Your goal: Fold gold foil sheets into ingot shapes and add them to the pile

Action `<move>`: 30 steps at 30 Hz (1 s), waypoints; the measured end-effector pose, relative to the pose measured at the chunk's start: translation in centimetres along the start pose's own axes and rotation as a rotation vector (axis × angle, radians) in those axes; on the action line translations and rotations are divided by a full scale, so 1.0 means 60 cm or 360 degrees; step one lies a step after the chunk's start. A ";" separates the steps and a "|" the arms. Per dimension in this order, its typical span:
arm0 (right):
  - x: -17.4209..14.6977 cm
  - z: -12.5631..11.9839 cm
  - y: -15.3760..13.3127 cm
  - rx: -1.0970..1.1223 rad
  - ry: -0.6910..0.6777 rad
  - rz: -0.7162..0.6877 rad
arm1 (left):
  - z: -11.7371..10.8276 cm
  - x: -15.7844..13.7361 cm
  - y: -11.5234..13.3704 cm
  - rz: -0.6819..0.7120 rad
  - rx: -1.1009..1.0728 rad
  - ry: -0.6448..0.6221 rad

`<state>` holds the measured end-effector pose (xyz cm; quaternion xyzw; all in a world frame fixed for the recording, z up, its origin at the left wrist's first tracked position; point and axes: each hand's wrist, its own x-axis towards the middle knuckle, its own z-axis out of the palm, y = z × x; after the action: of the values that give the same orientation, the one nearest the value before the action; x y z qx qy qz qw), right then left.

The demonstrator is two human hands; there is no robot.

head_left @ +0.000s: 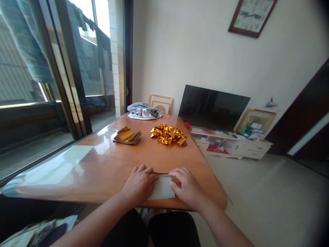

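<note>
A pale sheet of paper (162, 188) lies at the table's near edge, in front of my body. Its far edge looks lifted or folded over in a narrow strip. My left hand (141, 183) has its fingers curled on the paper's left side, with the fingertips at that far edge. On the opposite side, my right hand (187, 185) grips the far right corner between fingers and thumb. Beyond the hands rest a stack of gold and brown foil papers (127, 136) and a pile of shiny folded gold paper pieces (168, 134).
The brown table (108, 180) has rounded corners. Folded cloth (144, 111) lies at its far end, before leaning picture frames (161, 103). A television (213, 106) stands on a low white cabinet (233, 147). Glass sliding doors (89, 68) run along the left; a clock (253, 17) hangs above.
</note>
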<state>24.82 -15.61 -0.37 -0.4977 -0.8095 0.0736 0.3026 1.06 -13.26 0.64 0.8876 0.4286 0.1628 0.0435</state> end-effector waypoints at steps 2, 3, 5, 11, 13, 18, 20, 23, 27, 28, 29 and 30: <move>-0.014 -0.015 -0.005 0.0092 -0.0148 -0.0034 | -0.004 0.000 -0.004 0.0035 -0.0001 -0.0015; -0.020 -0.021 -0.007 0.0124 -0.0212 -0.0045 | -0.006 0.000 -0.006 0.0056 -0.0005 -0.0027; -0.029 -0.029 -0.007 0.0151 -0.0288 -0.0031 | -0.012 -0.001 -0.010 0.0091 -0.0020 -0.0055; -0.029 -0.020 0.007 0.0132 -0.0293 -0.0006 | -0.029 -0.004 -0.011 0.0153 -0.0044 -0.0128; -0.025 -0.015 0.009 0.0128 -0.0275 -0.0009 | -0.032 -0.005 -0.009 0.0170 -0.0040 -0.0135; -0.014 -0.017 0.005 0.0205 -0.0246 0.0030 | -0.032 -0.005 0.000 0.0124 0.0001 -0.0104; -0.014 -0.020 0.002 0.0273 -0.0223 0.0085 | -0.029 -0.005 0.005 0.0102 0.0023 -0.0067; -0.017 -0.020 0.000 0.0414 -0.0158 0.0188 | -0.025 -0.004 0.011 0.0097 0.0038 -0.0027; -0.012 -0.008 0.005 0.0691 -0.0105 0.0288 | -0.023 -0.003 0.014 0.0072 0.0039 0.0005; -0.008 -0.004 0.008 0.0751 -0.0100 0.0303 | -0.023 -0.003 0.014 0.0056 0.0034 0.0010; -0.003 0.001 0.011 0.0793 -0.0095 0.0313 | -0.023 -0.002 0.014 0.0042 0.0025 0.0010; 0.002 0.007 0.015 0.0805 -0.0080 0.0321 | -0.023 -0.002 0.014 0.0032 0.0013 0.0005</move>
<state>25.25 -15.01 -1.02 -0.4824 -0.7189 0.3156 0.3883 1.17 -13.94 2.09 0.8919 0.4203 0.1628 0.0374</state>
